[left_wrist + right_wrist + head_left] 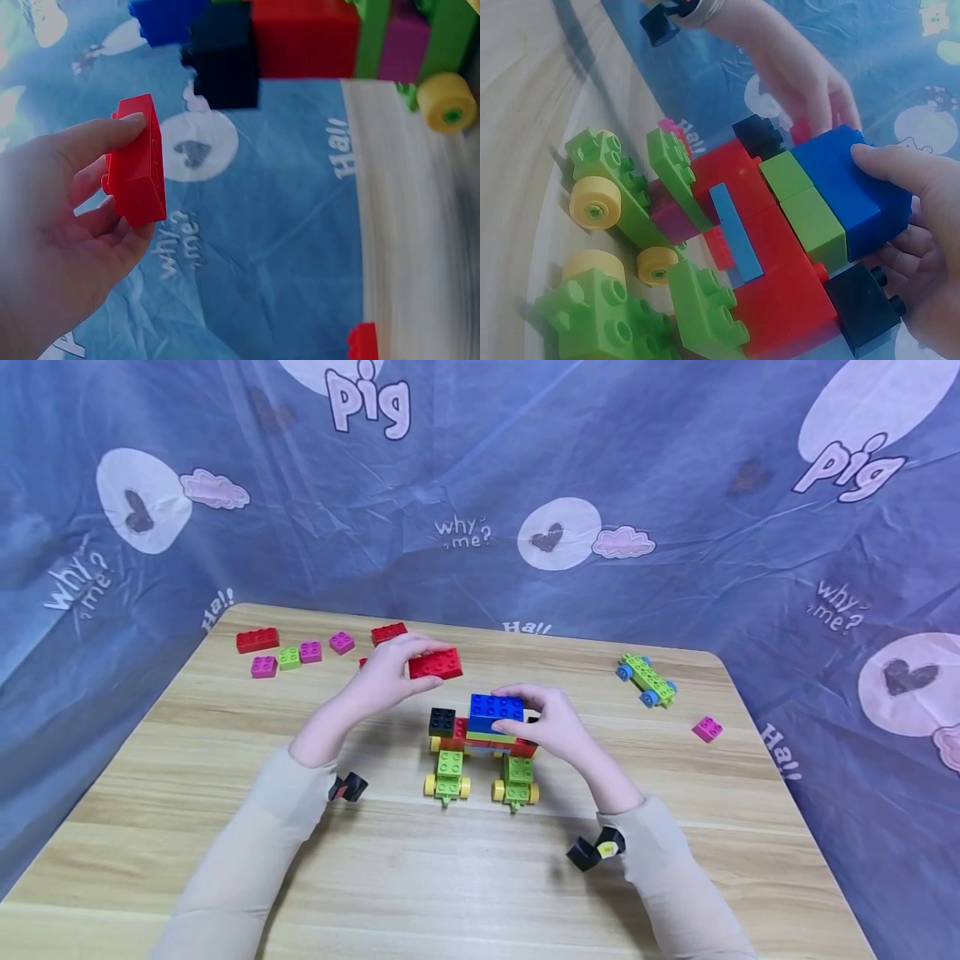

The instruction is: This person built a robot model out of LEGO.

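Note:
My left hand (386, 675) pinches a red building brick (442, 665) between thumb and fingers, raised behind and left of a brick vehicle; the left wrist view shows the brick (139, 169) tilted on edge. With thumb and fingers on opposite sides, my right hand (553, 720) grips the blue brick (495, 710) on top of the vehicle. Under the blue brick lie light green bricks (806, 214) and a row of red bricks (769, 277), with a black brick (442, 721) at the left end and another black brick (862, 307) by my right hand. Green wheeled bases (448, 777) with yellow wheels stand below.
At the back left lie a red brick (257, 640), a light green brick (289, 658) and several pink bricks (263, 667). Another red brick (388, 632) sits behind my left hand. On the right are a green car base (648, 681) with blue wheels and a pink brick (707, 728).

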The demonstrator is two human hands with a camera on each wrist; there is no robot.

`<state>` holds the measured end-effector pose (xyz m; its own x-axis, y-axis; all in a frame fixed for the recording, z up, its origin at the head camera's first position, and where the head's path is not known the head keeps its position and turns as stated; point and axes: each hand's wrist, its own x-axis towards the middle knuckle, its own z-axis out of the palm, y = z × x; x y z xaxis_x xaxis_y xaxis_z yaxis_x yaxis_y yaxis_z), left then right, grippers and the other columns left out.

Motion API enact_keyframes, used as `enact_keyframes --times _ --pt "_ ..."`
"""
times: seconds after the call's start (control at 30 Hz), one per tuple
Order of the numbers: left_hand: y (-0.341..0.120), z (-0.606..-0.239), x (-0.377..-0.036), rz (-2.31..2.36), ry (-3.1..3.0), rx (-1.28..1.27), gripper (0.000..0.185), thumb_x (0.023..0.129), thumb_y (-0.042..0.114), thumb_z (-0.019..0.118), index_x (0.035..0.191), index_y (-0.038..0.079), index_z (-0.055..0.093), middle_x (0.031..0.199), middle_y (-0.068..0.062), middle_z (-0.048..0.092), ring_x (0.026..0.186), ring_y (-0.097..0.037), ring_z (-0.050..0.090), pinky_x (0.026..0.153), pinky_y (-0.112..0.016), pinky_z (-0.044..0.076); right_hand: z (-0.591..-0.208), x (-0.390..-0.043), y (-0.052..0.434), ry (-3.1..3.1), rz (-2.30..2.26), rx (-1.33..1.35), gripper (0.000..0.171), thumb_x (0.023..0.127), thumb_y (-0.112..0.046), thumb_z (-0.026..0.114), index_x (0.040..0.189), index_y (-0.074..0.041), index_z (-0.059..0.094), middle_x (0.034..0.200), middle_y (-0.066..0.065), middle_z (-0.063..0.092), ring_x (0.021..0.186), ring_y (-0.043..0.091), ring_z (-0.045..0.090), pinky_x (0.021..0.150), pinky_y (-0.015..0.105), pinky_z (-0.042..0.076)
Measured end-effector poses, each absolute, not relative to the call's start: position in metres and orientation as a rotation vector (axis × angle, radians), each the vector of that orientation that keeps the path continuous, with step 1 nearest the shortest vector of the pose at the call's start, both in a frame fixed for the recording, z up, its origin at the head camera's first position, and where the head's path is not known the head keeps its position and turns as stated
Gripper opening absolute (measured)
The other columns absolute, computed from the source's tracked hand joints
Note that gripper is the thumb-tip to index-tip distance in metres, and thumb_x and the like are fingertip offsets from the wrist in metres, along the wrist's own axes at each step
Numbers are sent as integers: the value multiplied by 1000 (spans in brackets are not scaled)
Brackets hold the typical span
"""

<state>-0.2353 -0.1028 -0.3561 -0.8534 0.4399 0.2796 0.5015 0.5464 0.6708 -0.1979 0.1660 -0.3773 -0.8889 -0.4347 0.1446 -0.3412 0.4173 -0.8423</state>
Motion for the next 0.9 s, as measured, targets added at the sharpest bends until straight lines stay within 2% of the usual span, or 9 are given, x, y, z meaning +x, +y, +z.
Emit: enact_keyframes --times 0.27,0.47,0.73,0.9 --pt "-91 -349 -221 -1237 -2597 -909 47 85 12 76 129 5 62 130 -14 63 122 -31 56 104 -48 46 -378 -198 166 2603 -1461 -723 41 82 -13 78 120 -1 67 115 18 70 105 32 68 90 45 56" --pt "-84 -345 -213 -1243 -2584 -952 48 86 16 76 130 6 62 132 -12 63 127 -29 54 108 -47 42 -376 -197 166 2615 -1447 -752 43 83 -11 78 122 0 65 120 19 68 109 35 66 94 49 54" --pt "-79 -345 -208 -1244 -2596 -1009 52 85 19 76 132 3 60 130 -11 65 121 -29 58 105 -46 45 -374 -197 166 2638 -1518 -840 51 82 -7 77 129 2 59 126 19 64 118 32 61 103 48 47" --pt "-76 -344 -205 -1241 -2601 -1036 53 85 19 77 132 3 59 127 -11 66 119 -28 60 104 -46 46 -370 -198 165 2655 -1575 -905 49 83 -5 74 129 3 58 124 19 65 115 31 61 102 48 48"
